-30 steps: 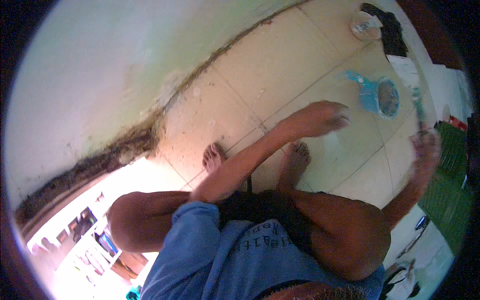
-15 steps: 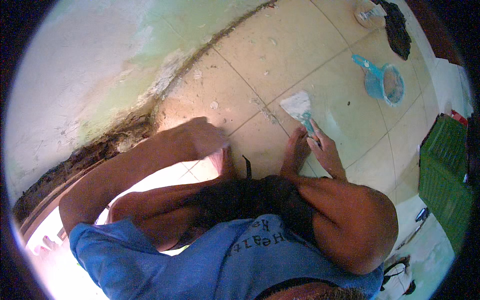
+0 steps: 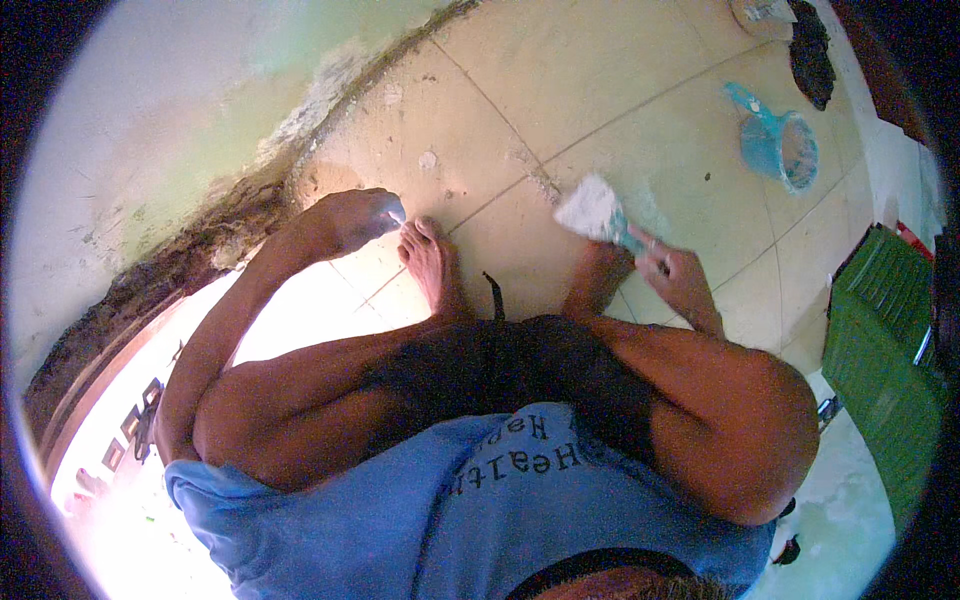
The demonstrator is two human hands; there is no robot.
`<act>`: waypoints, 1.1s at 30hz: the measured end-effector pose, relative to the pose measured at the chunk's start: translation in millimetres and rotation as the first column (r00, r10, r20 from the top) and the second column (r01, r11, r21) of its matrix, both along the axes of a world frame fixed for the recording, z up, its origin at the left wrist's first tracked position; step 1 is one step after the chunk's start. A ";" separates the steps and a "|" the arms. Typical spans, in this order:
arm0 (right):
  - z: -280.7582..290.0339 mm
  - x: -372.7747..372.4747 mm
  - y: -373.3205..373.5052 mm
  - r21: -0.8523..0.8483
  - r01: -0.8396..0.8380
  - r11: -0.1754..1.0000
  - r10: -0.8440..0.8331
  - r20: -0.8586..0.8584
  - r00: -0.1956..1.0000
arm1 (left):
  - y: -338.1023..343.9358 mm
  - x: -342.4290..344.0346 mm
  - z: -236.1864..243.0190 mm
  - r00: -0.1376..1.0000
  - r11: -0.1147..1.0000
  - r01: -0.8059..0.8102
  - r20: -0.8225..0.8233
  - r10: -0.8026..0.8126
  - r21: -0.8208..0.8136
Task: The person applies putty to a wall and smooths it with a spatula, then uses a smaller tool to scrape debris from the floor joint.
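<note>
My right hand [image 3: 680,280] is wrapped round the teal handle of a putty knife [image 3: 632,238]. White putty [image 3: 590,208] coats its broad blade, which is over the tiled floor in front of my right foot [image 3: 600,270]. My left hand [image 3: 355,218] is closed beside the toes of my left foot [image 3: 432,262], close to the wall's base. Something small and pale shows at its fingertips, too bright to make out.
Along the left runs a wall [image 3: 200,130] with a broken, crumbling base [image 3: 240,215]. A blue dipper [image 3: 762,150] with pale residue lies ahead right, below a dark cloth [image 3: 812,60] and a round container [image 3: 762,15]. Green corrugated material [image 3: 880,320] lies at the right.
My left hand has moved left toward the wall, and its fingers are now curled. My right hand has turned the putty knife and drawn it slightly nearer me. The whole view has shifted.
</note>
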State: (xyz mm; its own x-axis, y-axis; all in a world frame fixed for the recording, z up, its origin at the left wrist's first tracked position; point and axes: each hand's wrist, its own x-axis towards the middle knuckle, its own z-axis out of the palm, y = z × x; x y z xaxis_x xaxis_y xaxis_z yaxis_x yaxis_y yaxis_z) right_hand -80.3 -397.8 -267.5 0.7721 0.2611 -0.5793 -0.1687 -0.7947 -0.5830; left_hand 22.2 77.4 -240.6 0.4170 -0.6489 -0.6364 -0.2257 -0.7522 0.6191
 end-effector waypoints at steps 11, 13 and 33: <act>-55.1 52.6 96.3 0.119 0.141 0.983 -0.169 0.277 0.946 | -5.5 9.3 -29.8 0.991 0.992 0.126 0.049 -0.125 -0.018; -50.8 51.4 84.9 0.174 0.163 0.971 -0.211 0.310 0.927 | 3.6 3.1 -28.0 0.996 0.994 0.083 0.015 -0.082 -0.066; -44.3 37.7 212.2 0.491 -0.351 0.797 0.407 -0.009 0.913 | -43.9 -94.7 -35.5 0.013 0.032 -0.998 -0.379 0.925 0.045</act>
